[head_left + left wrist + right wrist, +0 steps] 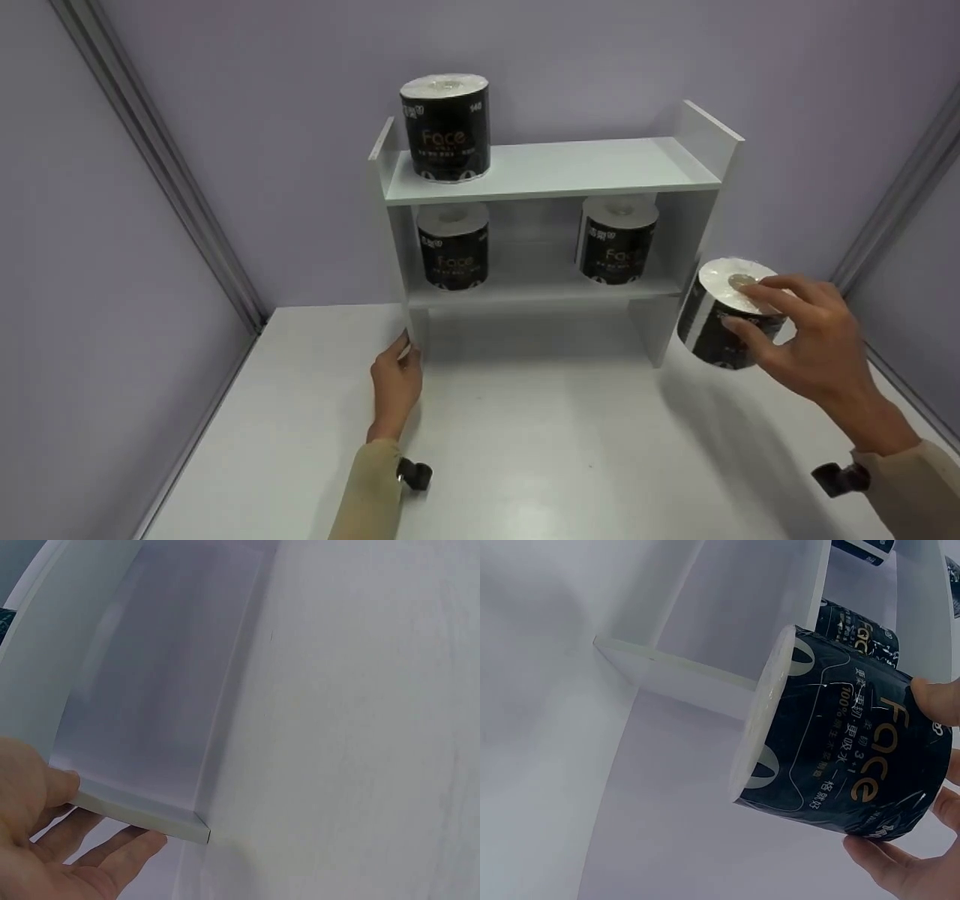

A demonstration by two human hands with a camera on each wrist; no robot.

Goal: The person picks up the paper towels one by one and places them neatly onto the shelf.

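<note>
My right hand [821,349] grips a toilet paper roll [712,335] in a black "Face" wrapper, in the air beside the shelf's right side panel. Its thumb lies on the near side and its fingers are over the top, by the core hole. The right wrist view shows the same roll [840,742] tilted, its printed side and white end in sight. With my left hand [397,386] I hold the lower front edge of the left side panel [142,817] of a white two-tier shelf [577,169], thumb on one face and fingers on the other.
One wrapped roll [448,135] stands at the left end of the top tier. On the tier below are a roll [454,251] at left and another roll [616,244] at right. The shelf stands on a white table [525,450] against a pale wall [300,150].
</note>
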